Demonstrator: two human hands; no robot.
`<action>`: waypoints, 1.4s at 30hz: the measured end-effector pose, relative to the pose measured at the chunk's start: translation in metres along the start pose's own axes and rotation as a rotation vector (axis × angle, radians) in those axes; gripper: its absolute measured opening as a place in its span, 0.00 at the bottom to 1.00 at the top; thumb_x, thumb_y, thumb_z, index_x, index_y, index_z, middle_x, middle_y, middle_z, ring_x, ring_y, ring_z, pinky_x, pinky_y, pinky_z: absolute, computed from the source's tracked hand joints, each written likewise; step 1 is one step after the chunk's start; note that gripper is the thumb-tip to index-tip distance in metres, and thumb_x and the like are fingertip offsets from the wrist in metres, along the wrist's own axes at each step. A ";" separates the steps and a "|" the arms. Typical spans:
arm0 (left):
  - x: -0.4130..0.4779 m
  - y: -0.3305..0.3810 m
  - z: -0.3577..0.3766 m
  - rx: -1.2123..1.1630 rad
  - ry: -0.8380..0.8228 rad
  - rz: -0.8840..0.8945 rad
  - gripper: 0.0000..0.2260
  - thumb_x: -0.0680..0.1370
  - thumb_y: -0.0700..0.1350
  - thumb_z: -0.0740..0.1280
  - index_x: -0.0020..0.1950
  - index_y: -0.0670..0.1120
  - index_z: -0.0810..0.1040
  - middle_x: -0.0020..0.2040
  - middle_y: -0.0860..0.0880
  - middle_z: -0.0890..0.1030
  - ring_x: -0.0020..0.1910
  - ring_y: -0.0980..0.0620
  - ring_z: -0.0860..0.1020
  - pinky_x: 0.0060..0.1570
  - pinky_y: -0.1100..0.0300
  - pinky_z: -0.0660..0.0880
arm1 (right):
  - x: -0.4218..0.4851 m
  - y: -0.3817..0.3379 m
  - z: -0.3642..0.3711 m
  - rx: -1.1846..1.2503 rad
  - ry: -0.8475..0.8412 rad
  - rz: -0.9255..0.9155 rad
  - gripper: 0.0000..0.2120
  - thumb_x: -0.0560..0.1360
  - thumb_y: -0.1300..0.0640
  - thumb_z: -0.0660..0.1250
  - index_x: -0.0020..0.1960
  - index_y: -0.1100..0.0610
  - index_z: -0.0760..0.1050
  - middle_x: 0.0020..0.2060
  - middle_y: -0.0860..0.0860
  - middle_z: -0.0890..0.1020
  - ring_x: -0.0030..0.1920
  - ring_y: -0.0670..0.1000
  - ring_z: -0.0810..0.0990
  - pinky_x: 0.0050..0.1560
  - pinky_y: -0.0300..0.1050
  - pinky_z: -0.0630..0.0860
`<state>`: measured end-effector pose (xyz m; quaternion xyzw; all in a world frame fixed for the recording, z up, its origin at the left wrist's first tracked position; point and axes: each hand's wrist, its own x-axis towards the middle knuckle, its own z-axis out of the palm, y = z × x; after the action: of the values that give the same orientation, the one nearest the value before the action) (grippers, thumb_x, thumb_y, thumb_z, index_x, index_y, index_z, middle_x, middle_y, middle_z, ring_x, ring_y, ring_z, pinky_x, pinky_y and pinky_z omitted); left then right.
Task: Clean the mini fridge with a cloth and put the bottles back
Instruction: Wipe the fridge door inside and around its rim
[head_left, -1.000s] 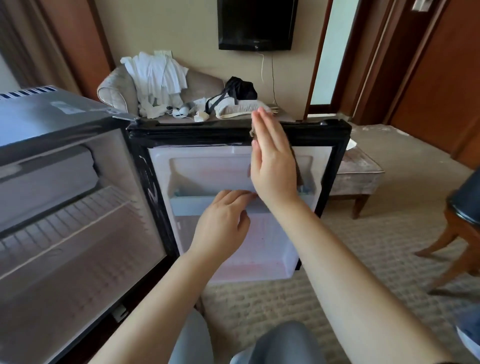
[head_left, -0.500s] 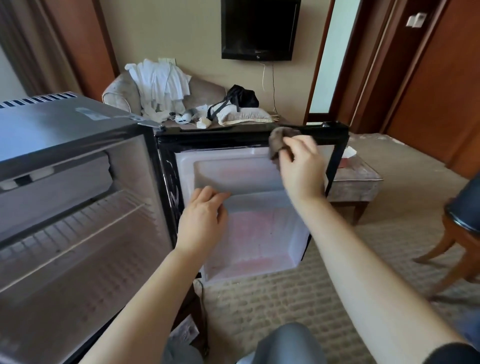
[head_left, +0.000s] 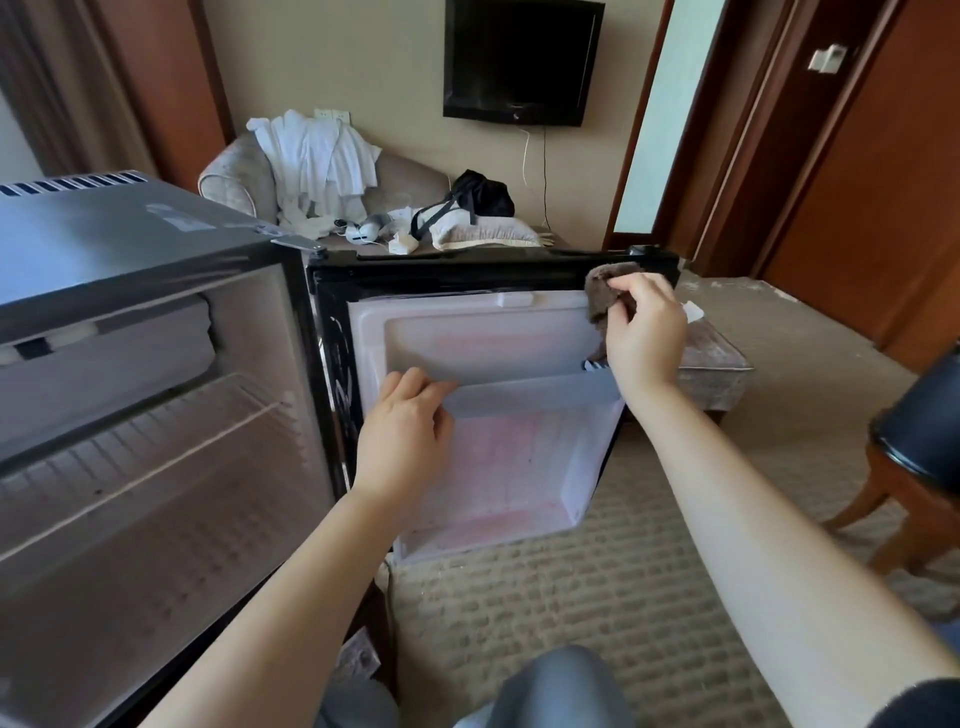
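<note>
Brown cloth (head_left: 605, 296), pinched in right hand (head_left: 644, 332), had moved to top right corner of door (head_left: 493, 332); left hand (head_left: 405, 431) gripped shelf (head_left: 535, 389). Wiping apparently unfinished; bottles not yet returned.

- Head view: I see a room in soft, even daylight, nowhere dim and nowhere burnt out.
- The brightest patch is the pale opening (head_left: 644, 130) right of the television (head_left: 522, 62), whose screen reads black.
- The mini fridge (head_left: 130, 234) top carries a pale sheen; its door liner (head_left: 493, 338) shows white with a pink cast.
- Shadows are faint and soft-edged, as under the chair (head_left: 914, 441).
- Wide-angle bowing curves the door frames and stretches the forearms (head_left: 779, 545); fine detail is slightly smeared.
</note>
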<state>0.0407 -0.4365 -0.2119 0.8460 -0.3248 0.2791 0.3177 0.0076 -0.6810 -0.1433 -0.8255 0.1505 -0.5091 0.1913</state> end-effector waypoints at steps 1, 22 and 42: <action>-0.001 0.001 -0.001 0.001 0.003 -0.002 0.14 0.72 0.32 0.67 0.56 0.42 0.82 0.42 0.48 0.77 0.45 0.45 0.75 0.35 0.56 0.74 | -0.005 -0.010 0.005 0.034 -0.010 -0.028 0.12 0.70 0.71 0.63 0.50 0.63 0.81 0.48 0.57 0.81 0.49 0.58 0.80 0.50 0.39 0.70; -0.008 -0.005 -0.016 -0.052 -0.059 -0.017 0.14 0.74 0.34 0.65 0.56 0.42 0.82 0.45 0.47 0.77 0.47 0.45 0.75 0.38 0.52 0.77 | -0.030 -0.087 0.020 -0.074 -0.065 -0.382 0.14 0.71 0.63 0.58 0.48 0.64 0.81 0.43 0.57 0.82 0.46 0.61 0.79 0.39 0.50 0.78; -0.011 -0.042 -0.095 -0.002 0.025 0.109 0.14 0.74 0.34 0.66 0.58 0.43 0.81 0.54 0.48 0.81 0.55 0.49 0.77 0.51 0.57 0.76 | -0.044 -0.157 0.081 0.011 0.069 -0.589 0.12 0.72 0.66 0.70 0.55 0.60 0.82 0.46 0.53 0.82 0.47 0.55 0.75 0.48 0.48 0.75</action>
<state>0.0391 -0.3396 -0.1739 0.8232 -0.3667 0.3063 0.3067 0.0700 -0.5097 -0.1371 -0.8148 -0.0920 -0.5713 0.0347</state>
